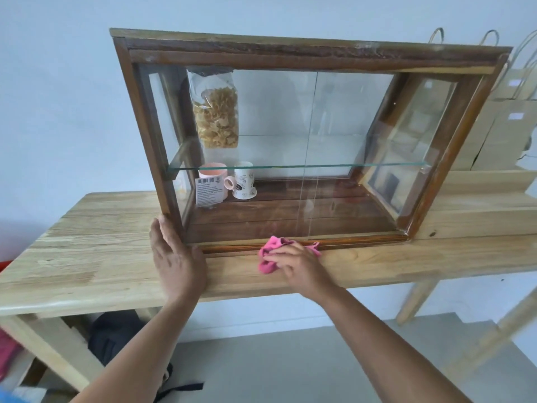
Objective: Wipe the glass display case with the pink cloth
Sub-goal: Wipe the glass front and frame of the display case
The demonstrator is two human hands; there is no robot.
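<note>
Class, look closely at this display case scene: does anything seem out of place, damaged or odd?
Slightly: the top rail of the display case looks worn and scuffed, its finish patchy beside the glossier bottom rail.

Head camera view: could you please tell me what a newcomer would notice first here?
A wooden-framed glass display case dominates the wooden table, with a bag of snacks and two mugs at its left end. At its lower front edge, the right hand presses a pink cloth, while the left hand lies flat by the corner.
</note>
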